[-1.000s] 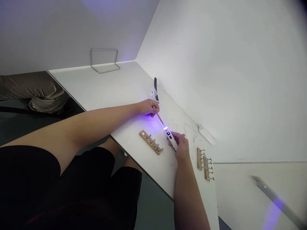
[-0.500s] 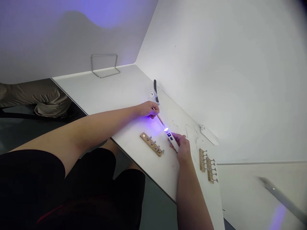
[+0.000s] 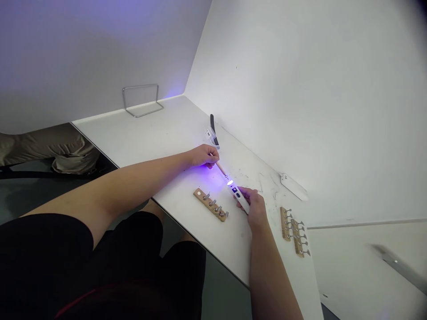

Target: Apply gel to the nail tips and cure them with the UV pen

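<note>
My left hand (image 3: 204,155) is closed round a thin wooden stick (image 3: 220,168) that slants down to the right. A small metallic piece shows at the stick's lower end, right by the light; its exact kind is too small to tell. My right hand (image 3: 256,207) grips a white handheld UV lamp (image 3: 240,198) with a little display and a button. The lamp's lit head glows violet-white and faces the stick's tip. Whether the two touch I cannot tell. Below my hands lies a wooden strip (image 3: 210,206) carrying several small metal pieces and a white dot.
Two more wooden strips (image 3: 285,224) with metal pieces lie at the right. A black-handled item (image 3: 214,129) and a small clear container (image 3: 210,134) sit beyond my left hand. A wire stand (image 3: 140,101) is by the left panel. A white flat object (image 3: 293,186) rests along the wall.
The camera view has shifted slightly. The violet glow on the left panel has changed shape. Both hands keep their hold on the stick and the lamp, almost still.
</note>
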A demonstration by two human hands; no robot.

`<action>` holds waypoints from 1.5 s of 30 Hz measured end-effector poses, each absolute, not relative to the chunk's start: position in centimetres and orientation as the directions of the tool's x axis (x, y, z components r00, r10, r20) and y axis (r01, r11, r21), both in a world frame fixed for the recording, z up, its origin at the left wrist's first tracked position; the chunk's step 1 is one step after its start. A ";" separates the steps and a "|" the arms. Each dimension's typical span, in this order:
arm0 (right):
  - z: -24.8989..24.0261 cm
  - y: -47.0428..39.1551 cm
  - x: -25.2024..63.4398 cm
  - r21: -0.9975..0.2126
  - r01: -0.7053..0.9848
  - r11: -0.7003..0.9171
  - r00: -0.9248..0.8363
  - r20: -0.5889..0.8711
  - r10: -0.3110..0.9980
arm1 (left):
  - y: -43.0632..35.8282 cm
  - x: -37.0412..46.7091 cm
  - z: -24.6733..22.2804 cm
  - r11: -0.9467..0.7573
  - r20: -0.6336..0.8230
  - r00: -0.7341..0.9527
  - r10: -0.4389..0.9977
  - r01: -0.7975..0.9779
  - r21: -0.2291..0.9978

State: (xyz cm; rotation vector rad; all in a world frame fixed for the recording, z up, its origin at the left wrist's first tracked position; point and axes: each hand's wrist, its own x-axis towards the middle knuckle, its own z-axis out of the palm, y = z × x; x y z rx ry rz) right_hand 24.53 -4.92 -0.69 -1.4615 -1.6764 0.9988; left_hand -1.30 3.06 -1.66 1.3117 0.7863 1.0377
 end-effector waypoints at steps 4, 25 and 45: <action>-0.2 -5.1 24.2 -0.881 0.471 0.052 -0.101 0.005 0.995 | 3.2 -1.3 -1.9 -0.044 0.107 0.366 0.925 -0.176 0.983; 0.3 -5.2 24.1 -0.894 0.446 0.043 -0.125 -0.015 0.992 | 2.8 -1.4 -1.4 -0.026 0.086 0.369 0.926 -0.165 0.986; 0.4 -5.3 24.0 -0.944 0.328 -0.012 -0.129 -0.057 0.990 | 2.5 -1.4 -1.5 0.014 0.053 0.337 0.940 -0.194 0.981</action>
